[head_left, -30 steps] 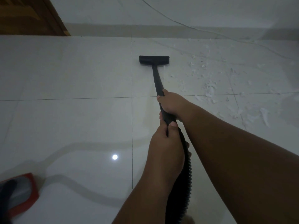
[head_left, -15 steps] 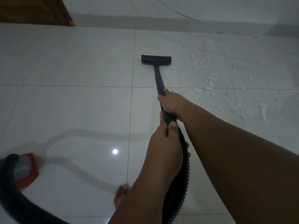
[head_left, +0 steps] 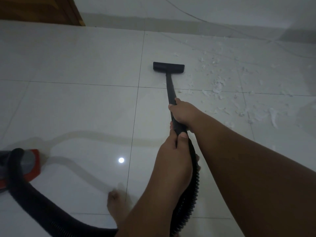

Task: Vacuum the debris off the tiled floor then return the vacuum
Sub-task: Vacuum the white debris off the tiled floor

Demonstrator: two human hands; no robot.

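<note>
A black vacuum wand [head_left: 171,89] runs forward from my hands to a flat black floor nozzle [head_left: 168,67] resting on the white tiles. My right hand [head_left: 183,113] grips the wand higher up. Just behind it my left hand [head_left: 174,154] grips the wand's end where the ribbed black hose [head_left: 191,194] joins. White scraps of debris [head_left: 220,86] lie scattered on the tiles to the right of the nozzle. The red and grey vacuum body [head_left: 29,165] sits at the lower left, with the hose [head_left: 42,207] curving from it.
A wooden door or cabinet edge [head_left: 51,11] stands at the far left. A thin cable [head_left: 196,16] trails along the base of the far wall. My bare foot [head_left: 118,207] is on the tile by the hose. A lamp's reflection glints on the floor.
The view has tilted down and shifted: the vacuum body, the hose and my foot have come into sight at the lower left. The nozzle stays just left of the debris, hands gripping as before.
</note>
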